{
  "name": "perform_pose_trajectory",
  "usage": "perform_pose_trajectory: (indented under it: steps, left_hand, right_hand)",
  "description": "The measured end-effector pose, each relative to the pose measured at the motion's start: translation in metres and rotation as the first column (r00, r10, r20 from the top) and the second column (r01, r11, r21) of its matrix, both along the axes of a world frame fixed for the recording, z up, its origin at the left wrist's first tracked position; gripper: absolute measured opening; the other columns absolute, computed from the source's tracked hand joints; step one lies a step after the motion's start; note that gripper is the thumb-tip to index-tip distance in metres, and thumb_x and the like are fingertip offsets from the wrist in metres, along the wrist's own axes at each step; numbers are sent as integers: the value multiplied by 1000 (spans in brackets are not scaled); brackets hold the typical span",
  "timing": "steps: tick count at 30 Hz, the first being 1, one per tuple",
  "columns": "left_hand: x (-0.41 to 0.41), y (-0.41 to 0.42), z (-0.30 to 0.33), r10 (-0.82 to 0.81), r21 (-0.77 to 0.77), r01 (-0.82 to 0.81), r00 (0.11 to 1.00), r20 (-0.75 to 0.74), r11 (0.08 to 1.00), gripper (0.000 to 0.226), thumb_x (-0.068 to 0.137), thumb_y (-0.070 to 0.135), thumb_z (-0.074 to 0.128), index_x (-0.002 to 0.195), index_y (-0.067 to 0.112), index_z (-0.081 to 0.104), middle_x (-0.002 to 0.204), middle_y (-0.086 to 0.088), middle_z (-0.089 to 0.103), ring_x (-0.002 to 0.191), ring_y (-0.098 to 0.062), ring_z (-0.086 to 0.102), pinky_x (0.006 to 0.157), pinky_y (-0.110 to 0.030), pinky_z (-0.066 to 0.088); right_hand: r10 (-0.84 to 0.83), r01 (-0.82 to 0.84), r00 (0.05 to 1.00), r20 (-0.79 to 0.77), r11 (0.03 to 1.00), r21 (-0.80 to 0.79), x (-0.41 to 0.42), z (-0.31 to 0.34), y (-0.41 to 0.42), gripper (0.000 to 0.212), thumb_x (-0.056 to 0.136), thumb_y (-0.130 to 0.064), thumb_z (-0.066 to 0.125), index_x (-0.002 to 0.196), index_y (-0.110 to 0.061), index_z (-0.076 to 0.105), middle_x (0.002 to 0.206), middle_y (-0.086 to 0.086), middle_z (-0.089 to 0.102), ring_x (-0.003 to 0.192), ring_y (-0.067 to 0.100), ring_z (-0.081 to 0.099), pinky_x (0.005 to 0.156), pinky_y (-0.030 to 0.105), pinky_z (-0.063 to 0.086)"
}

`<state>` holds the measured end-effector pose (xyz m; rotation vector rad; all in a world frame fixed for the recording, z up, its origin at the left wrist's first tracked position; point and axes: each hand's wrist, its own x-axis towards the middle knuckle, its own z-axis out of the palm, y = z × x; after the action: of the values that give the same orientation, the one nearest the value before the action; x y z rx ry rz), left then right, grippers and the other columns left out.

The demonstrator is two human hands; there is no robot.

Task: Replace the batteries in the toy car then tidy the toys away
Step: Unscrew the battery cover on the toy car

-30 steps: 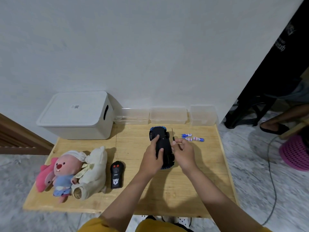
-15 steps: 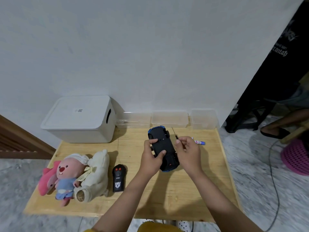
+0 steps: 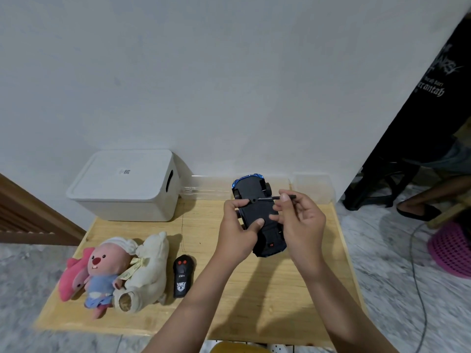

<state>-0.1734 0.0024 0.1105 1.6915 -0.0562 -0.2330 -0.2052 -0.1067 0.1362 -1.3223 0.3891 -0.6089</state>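
The blue toy car [image 3: 257,200] is upside down, its black underside facing me, held above the wooden table [image 3: 254,301]. My left hand [image 3: 238,225] grips its left side, thumb across the underside. My right hand [image 3: 300,222] pinches a thin black screwdriver [image 3: 276,197] that lies sideways with its tip against the underside near the front wheels. The black remote control [image 3: 182,275] lies on the table to the left. The batteries are hidden behind my right hand.
A white lidded storage box [image 3: 127,184] stands at the back left. Clear plastic containers [image 3: 312,187] line the wall. A pink plush [image 3: 102,271] and a cream plush [image 3: 146,271] lie at the front left. A person's foot [image 3: 418,210] and a purple basket [image 3: 451,248] are on the floor at right.
Both hands lifted the car off the table and toward me. My right hand turned the screwdriver sideways and brought its tip onto the car's underside.
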Motion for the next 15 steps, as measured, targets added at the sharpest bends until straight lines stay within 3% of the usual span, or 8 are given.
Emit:
perform_pose_trajectory:
  steps: [3, 6, 10, 15]
  left_hand:
    - [-3, 2, 9, -12, 6, 12, 999, 31, 1000, 46, 85, 5, 66, 98, 41, 40, 112, -9, 56, 91, -26, 65, 75, -46, 58]
    - [-6, 3, 15, -13, 4, 13, 998, 60, 1000, 46, 86, 3, 65, 101, 39, 39, 110, -7, 55, 85, -20, 65, 70, -39, 60]
    - [-7, 4, 19, -8, 5, 8, 997, 79, 1000, 47, 86, 2, 65, 100, 39, 39, 110, -7, 55, 80, -18, 64, 69, -39, 59]
    - [-6, 5, 19, 2, -9, -1, 998, 56, 1000, 47, 85, 2, 65, 100, 39, 39, 113, -8, 56, 89, -25, 65, 72, -42, 59]
  right_hand:
    - [-35, 39, 999, 31, 991, -126, -1, 1, 4, 11, 92, -12, 55, 90, -18, 64, 79, 7, 65, 76, 15, 67, 61, 26, 57]
    - [-69, 82, 995, 75, 978, -194, -1, 0, 8, 13, 94, -14, 52, 89, -22, 61, 81, 8, 64, 79, 18, 66, 61, 25, 57]
    - [-81, 108, 989, 121, 966, -235, -1, -1, 10, 13, 94, -16, 52, 90, -26, 59, 82, 6, 62, 80, 17, 65, 61, 26, 57]
    - [-88, 118, 988, 130, 960, -252, 1, -3, 12, 15, 94, -12, 51, 90, -24, 59, 81, 7, 60, 79, 18, 65, 61, 26, 58]
